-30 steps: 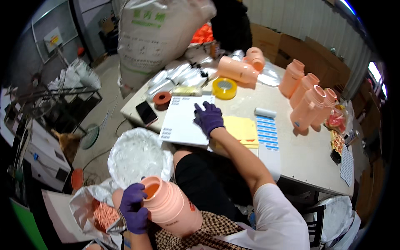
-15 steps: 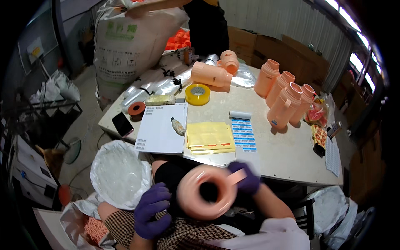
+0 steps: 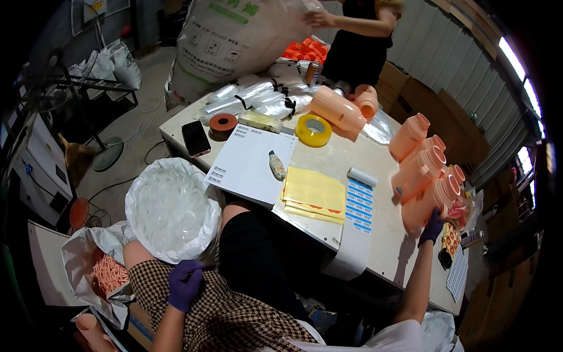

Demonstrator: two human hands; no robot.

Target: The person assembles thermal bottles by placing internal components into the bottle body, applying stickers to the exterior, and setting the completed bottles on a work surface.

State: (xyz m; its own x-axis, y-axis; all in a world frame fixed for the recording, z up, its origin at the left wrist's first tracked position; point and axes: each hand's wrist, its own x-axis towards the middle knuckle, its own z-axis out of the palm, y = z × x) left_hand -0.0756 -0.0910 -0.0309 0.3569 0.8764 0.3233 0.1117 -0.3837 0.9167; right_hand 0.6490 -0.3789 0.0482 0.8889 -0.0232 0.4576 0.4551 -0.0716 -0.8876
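Observation:
On the right side of the table, my right hand [image 3: 433,227] in a purple glove grips a peach plastic thermos jug body [image 3: 423,206] at its handle side. The jug stands on the tabletop close to several matching ones, among them a peach jug body [image 3: 409,138] farther back. Over my lap is my purple-gloved left hand [image 3: 185,284], its fingers curled together; whatever they may hold is hidden. Beside that hand stands a white-lined bin [image 3: 171,208] full of clear plastic rings. A strip of blue and white stickers [image 3: 359,205] hangs over the table's front edge.
Yellow sheets [image 3: 314,195], white paper [image 3: 252,161], a yellow tape roll [image 3: 313,130] and a phone [image 3: 195,139] lie on the table [image 3: 384,246]. Another jug body [image 3: 337,110] lies on its side. Behind, a person [image 3: 358,41] stands by a large white sack [image 3: 234,41].
The jug body has gone from above my lap to the right of the table, with my right hand still on it. My left hand has moved slightly left and lower. The view has shifted.

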